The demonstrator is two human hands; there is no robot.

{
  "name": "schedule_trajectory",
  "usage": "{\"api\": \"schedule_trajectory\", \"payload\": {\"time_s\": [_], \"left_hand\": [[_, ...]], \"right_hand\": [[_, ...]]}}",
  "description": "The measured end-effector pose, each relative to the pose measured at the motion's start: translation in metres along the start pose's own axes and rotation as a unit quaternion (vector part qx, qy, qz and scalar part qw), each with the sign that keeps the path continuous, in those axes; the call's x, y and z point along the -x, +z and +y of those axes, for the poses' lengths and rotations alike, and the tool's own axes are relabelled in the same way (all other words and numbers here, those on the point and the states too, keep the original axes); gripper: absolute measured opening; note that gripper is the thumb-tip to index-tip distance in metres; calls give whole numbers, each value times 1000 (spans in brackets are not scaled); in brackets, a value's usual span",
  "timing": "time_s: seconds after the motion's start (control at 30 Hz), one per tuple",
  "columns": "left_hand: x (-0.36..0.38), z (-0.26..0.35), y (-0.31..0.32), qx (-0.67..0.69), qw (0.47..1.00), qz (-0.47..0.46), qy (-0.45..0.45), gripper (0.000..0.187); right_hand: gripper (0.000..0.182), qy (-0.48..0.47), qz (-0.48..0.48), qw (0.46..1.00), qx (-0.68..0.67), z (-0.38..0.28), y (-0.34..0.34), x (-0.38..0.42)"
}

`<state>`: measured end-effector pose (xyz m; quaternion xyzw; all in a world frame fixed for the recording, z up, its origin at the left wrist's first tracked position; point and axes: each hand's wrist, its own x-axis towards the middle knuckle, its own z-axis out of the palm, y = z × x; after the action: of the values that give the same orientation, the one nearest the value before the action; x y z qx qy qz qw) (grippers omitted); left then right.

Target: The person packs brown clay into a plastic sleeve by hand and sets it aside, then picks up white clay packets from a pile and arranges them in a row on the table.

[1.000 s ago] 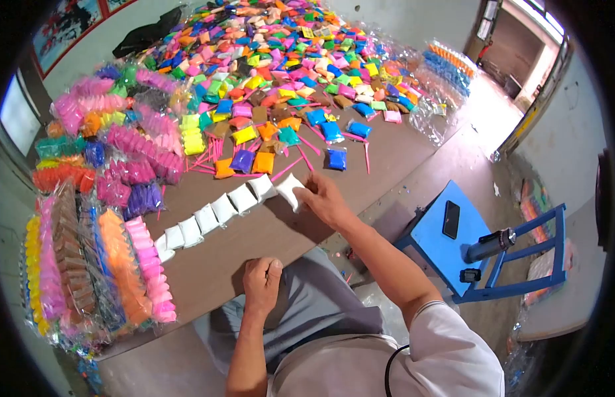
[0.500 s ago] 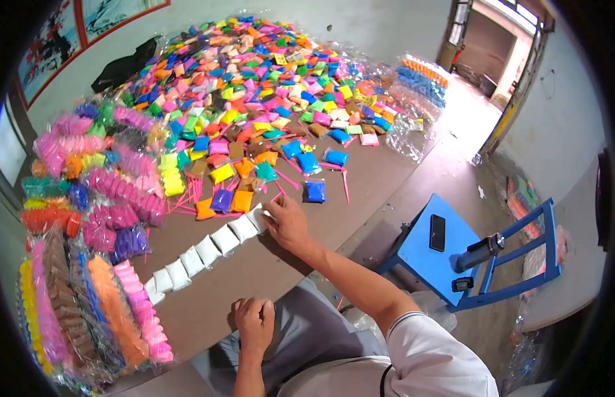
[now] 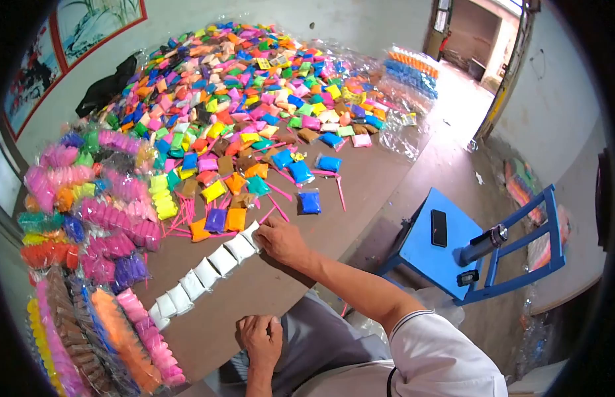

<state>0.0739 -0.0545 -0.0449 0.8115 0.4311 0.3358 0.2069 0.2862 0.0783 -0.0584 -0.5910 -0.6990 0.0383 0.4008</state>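
A row of white sachets (image 3: 206,272) in clear film lies slantwise on the brown table (image 3: 268,298). My right hand (image 3: 281,239) is at the row's upper right end, thumb and fingers closed on the last white sachet (image 3: 250,234). At the near table edge rests my left hand (image 3: 261,339), its fingers curled in and nothing visible in them. Just beyond the row are an orange sachet (image 3: 235,219), a purple sachet (image 3: 215,220) and several pink plastic sticks (image 3: 182,221).
A large heap of coloured sachets (image 3: 235,86) covers the far table. Bundled sachet strips (image 3: 125,331) line the left side. To the right stands a blue chair (image 3: 420,248) holding a phone (image 3: 439,228), a dark flask (image 3: 483,246) and a small black device (image 3: 467,278).
My view has tilted and shifted slightly, so the table items sit lower or further left. My right hand stays at the end of the white row; my left hand keeps its place at the edge.
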Motion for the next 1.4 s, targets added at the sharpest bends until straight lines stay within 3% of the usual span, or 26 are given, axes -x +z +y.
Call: {"api": "schedule_trajectory", "payload": {"time_s": [0.1,0.23,0.3,0.33,0.53,0.7,0.77,0.83,0.9,0.97,1.07,1.17,1.23,1.3,1.37,1.4], "left_hand": [[-11,0,-21,25,997,-76,1,13],[-19,-18,-55,26,995,-93,-14,17],[-13,-36,-72,0,985,-95,-143,20],[-2,-57,-71,31,985,-55,-162,20],[17,-64,-74,-14,996,49,-78,23],[9,-63,-75,-50,996,37,-59,20],[9,-63,-73,-71,995,30,-58,20],[8,-61,-71,-81,995,25,-51,18],[8,-60,-69,-96,994,19,-54,18],[6,-56,-68,-114,992,14,-57,18],[1,-56,-66,-131,990,3,-61,17],[-6,-60,-65,-149,989,17,-14,17],[-15,-48,-72,-133,990,39,12,22],[-3,-57,-71,-149,988,-18,-17,14],[0,-57,-69,-170,985,-20,-14,10],[4,-58,-66,-170,985,-27,-30,11]], "right_hand": [[5,-11,9,1000,-2,2,4,0],[9,-15,18,999,-37,3,2,1],[11,-26,42,997,-61,8,2,1],[13,-32,59,994,-84,8,2,2],[10,30,136,985,-105,2,3,3],[11,15,151,985,-86,13,-3,-16],[12,39,113,992,-26,27,-12,-47],[14,-4,161,985,-61,43,-12,-92],[17,-40,148,980,-127,51,-12,-141],[19,6,76,991,-109,67,-1,-187],[22,-36,101,980,-167,96,40,-255],[23,0,64,973,-220,131,75,-299],[23,103,43,988,-102,177,96,-315],[22,-123,92,988,-5,267,118,-332],[23,85,19,995,-39,262,96,-329],[23,84,42,995,-45,258,84,-326]]}}
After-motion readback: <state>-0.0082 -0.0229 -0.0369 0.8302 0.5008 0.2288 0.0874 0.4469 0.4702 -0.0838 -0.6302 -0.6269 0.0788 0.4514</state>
